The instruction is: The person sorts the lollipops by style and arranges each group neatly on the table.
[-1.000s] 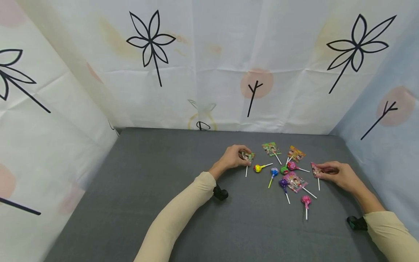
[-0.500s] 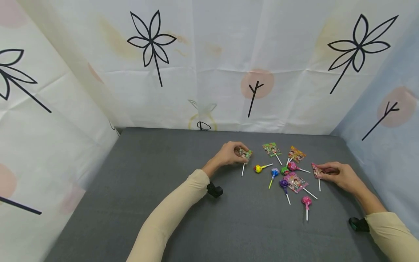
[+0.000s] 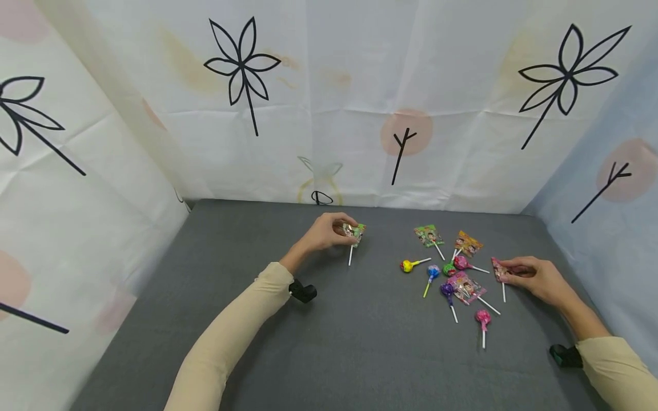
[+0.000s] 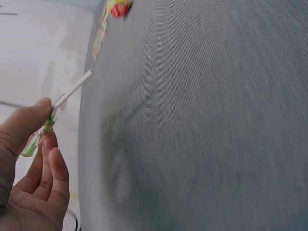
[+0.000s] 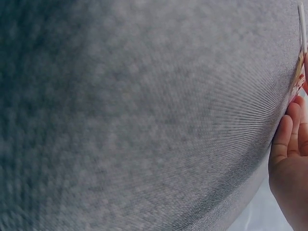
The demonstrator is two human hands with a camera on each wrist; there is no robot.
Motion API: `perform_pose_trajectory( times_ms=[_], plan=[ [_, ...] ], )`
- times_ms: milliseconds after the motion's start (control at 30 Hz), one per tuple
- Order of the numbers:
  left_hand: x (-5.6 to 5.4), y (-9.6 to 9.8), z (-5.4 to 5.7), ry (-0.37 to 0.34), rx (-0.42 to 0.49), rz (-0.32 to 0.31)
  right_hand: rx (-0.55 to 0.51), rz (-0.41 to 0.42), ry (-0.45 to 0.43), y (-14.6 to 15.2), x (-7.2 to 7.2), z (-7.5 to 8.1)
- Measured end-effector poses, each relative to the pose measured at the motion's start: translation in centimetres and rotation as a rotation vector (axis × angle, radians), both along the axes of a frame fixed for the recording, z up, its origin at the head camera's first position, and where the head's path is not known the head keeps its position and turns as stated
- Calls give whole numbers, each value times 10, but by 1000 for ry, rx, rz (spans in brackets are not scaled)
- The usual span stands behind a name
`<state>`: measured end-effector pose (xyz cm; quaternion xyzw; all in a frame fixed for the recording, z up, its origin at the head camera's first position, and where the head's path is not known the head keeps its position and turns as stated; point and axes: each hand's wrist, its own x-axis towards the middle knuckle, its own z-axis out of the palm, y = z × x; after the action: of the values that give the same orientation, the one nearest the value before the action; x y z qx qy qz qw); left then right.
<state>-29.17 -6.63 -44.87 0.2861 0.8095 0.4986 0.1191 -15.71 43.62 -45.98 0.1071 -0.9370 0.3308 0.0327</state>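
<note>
Sheet [image 3: 339,68] behind, table [image 3: 360,365] in front — two pinches

Left hand [image 3: 325,232] is pinching a green packet [image 3: 356,230] above the table, well left of the rest. Right hand [image 3: 537,278] is pinching a pink packet [image 3: 497,268] at far right. Between them, a second green packet [image 3: 428,234], an orange packet [image 3: 468,244] and a larger pink packet [image 3: 466,286] are lying — purple pop [image 3: 447,289] touching the last. Yellow pop [image 3: 407,266] and blue pop [image 3: 433,272] are lying just left.

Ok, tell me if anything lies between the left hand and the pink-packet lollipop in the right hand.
Yes. In the head view, the farther round pink lollipop lies roughly on the straight line from the left hand to the pink-packet lollipop held by the right hand, with the round green lollipop right beside it.
</note>
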Motion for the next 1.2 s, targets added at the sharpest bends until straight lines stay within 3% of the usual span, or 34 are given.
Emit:
perform_pose_trajectory(
  times_ms=[500,833,1000,1200],
  plan=[
    [-5,-92,-8,12,21,51,13,-1,12,1,1,-4],
    [-2,-148,-15,-30,-12,77,13,1,11,1,0,-4],
    [-3,-169,-16,-53,-54,98,10,-1,1,1,-1,-4],
    [-4,-182,-18,-39,-68,101,12,-8,-2,3,0,-4]
  ],
)
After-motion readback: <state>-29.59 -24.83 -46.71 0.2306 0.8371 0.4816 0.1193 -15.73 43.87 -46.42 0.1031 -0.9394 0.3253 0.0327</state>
